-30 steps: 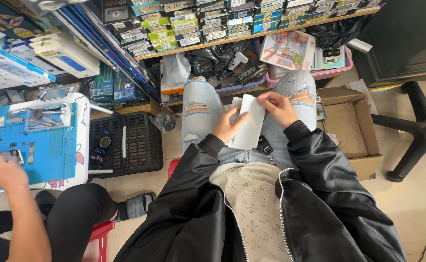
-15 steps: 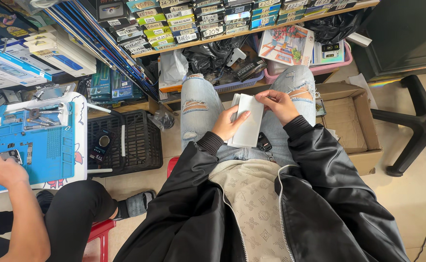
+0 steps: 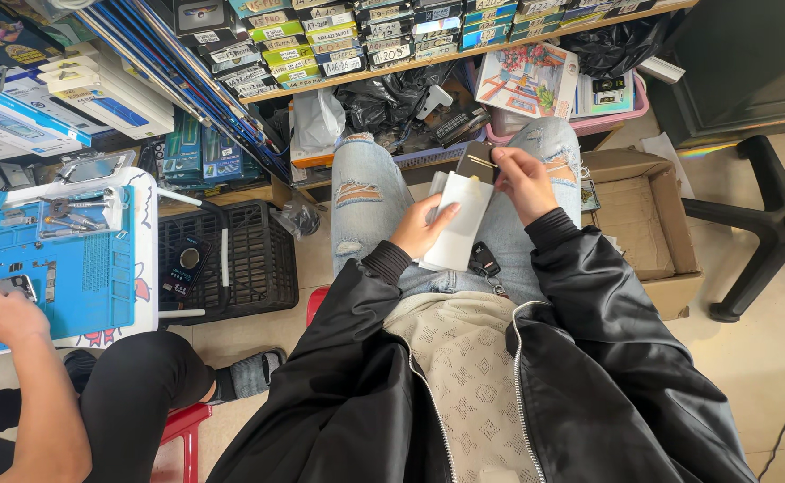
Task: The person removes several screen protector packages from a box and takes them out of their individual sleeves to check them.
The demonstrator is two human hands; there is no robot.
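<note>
I sit with ripped light jeans, wearing a black jacket. My left hand (image 3: 421,228) grips a long white paper sleeve (image 3: 458,224) held above my lap. My right hand (image 3: 524,179) pinches a dark flat phone-like slab (image 3: 476,162) at the sleeve's top end, partly out of it. A black key fob (image 3: 483,260) lies on my thigh just below the sleeve.
A second person's hand (image 3: 3,313) works a small device on a blue repair mat (image 3: 48,259) at the left. A black plastic crate (image 3: 231,259) holds a phone. An open cardboard box (image 3: 643,224) sits right, an office chair base (image 3: 759,241) beyond. Shelves of small boxes (image 3: 356,36) run ahead.
The dark slab now shows at the top of the white sleeve under my right fingers. The person at the left keeps working on the mat.
</note>
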